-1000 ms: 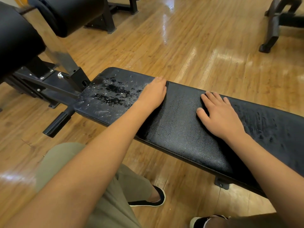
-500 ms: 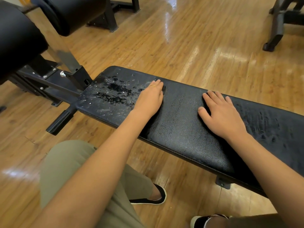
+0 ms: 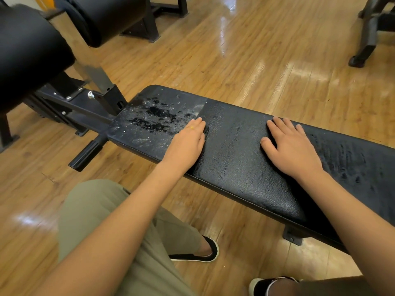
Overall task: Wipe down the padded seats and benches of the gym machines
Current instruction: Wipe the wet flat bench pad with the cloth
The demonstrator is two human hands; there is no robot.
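Black pebbled vinyl of the padded bench (image 3: 235, 150) is pressed by the left hand (image 3: 186, 144) and right hand (image 3: 292, 150), both laid flat, fingers straight and unclenched.

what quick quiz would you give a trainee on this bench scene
1. True or false: the right hand grips a spray bottle.
2. Which hand is nearer the speckled patch on the bench? A) left hand B) right hand
3. Fill in: the floor is made of ___.
Key: 1 false; 2 A; 3 wood.
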